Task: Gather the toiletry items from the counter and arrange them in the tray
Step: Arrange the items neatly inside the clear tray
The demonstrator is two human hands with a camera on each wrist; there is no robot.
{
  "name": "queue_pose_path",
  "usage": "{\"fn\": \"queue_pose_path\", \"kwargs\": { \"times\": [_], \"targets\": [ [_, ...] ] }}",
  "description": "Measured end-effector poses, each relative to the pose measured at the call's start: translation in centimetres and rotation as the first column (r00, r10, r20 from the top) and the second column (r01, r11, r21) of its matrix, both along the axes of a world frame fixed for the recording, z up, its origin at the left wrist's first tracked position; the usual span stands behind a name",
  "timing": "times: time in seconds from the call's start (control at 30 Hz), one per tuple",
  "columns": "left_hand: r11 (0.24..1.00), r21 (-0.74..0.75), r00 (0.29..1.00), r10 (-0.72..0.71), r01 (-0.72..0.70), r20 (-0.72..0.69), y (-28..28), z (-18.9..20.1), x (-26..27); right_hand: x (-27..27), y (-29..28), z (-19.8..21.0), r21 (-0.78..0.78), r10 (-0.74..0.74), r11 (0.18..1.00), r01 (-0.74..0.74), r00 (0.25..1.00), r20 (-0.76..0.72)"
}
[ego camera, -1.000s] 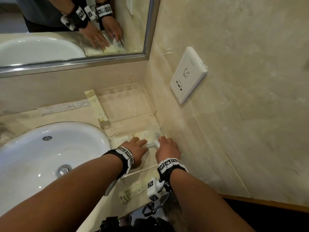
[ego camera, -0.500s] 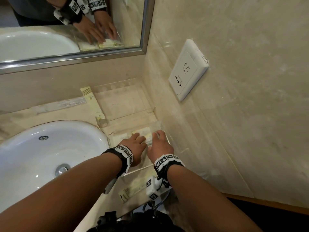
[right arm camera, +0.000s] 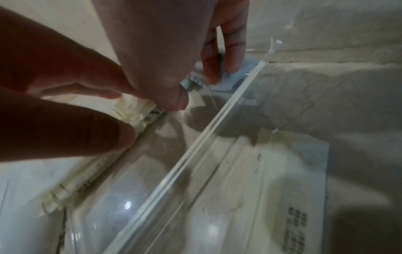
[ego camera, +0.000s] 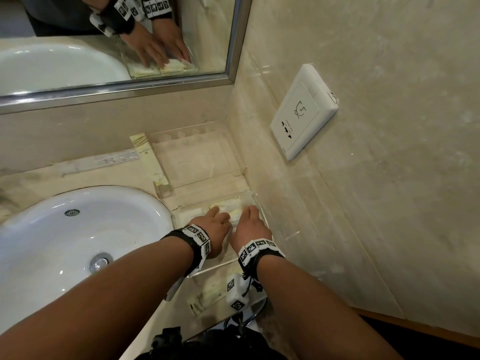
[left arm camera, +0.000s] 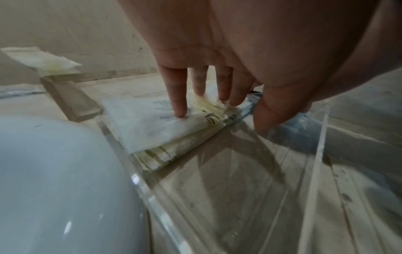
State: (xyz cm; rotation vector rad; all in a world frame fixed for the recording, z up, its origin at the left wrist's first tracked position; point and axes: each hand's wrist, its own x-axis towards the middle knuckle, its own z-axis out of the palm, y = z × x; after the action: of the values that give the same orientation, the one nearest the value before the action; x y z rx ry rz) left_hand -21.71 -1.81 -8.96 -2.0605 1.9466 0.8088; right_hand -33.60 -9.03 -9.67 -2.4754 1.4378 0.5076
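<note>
A clear acrylic tray (ego camera: 215,268) sits on the counter between the sink and the side wall. Several flat toiletry packets (ego camera: 228,203) lie at its far end: a white packet (left arm camera: 147,127) on top of striped cream ones (left arm camera: 174,154). My left hand (ego camera: 217,216) presses straight fingers (left arm camera: 180,103) down on the white packet. Beside it, my right hand (ego camera: 248,214) touches a pale blue packet (right arm camera: 245,68) in the tray's far right corner with straight fingers (right arm camera: 233,56), its thumb low against the stack. Neither hand holds anything.
A second clear tray (ego camera: 197,162) stands in the back corner with a long cream packet (ego camera: 150,162) on its left rim. Another packet (ego camera: 205,300) lies on the counter in front. The white sink (ego camera: 65,242) is left, a wall socket (ego camera: 304,110) right, a mirror (ego camera: 117,35) above.
My right hand slid left from the tray's right end onto the packets, closer to my left hand. The left hand stayed on the packets.
</note>
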Motion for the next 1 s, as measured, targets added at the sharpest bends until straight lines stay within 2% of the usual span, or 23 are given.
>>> {"fn": "queue_pose_path", "kwargs": {
  "times": [0.17, 0.5, 0.7, 0.83, 1.0],
  "targets": [
    [1.0, -0.002, 1.0, -0.001, 0.001, 0.003, 0.3, -0.2, 0.1, -0.9, 0.2, -0.2, 0.063, 0.016, 0.998, -0.019, 0.998, 0.055],
    [0.994, -0.102, 0.999, -0.037, 0.04, 0.027, 0.9, 0.0, 0.1, -0.8, 0.4, -0.3, 0.034, 0.021, 0.999, -0.022, 0.999, 0.048],
    [1.0, -0.025, 1.0, -0.013, 0.014, 0.025, 0.1, -0.6, 0.2, -0.4, 0.2, -0.5, 0.067, -0.021, 0.998, 0.017, 0.999, 0.05],
    [0.997, 0.059, 0.997, -0.049, 0.046, 0.059, -0.3, 0.0, -0.4, -0.6, 0.0, -0.5, 0.087, 0.014, 0.996, -0.015, 1.0, 0.012],
    [0.995, 0.098, 0.998, -0.013, 0.007, 0.059, -0.7, 0.1, -0.7, -0.5, 0.0, -0.6, 0.072, 0.025, 0.997, -0.024, 1.0, -0.015]
  ]
}}
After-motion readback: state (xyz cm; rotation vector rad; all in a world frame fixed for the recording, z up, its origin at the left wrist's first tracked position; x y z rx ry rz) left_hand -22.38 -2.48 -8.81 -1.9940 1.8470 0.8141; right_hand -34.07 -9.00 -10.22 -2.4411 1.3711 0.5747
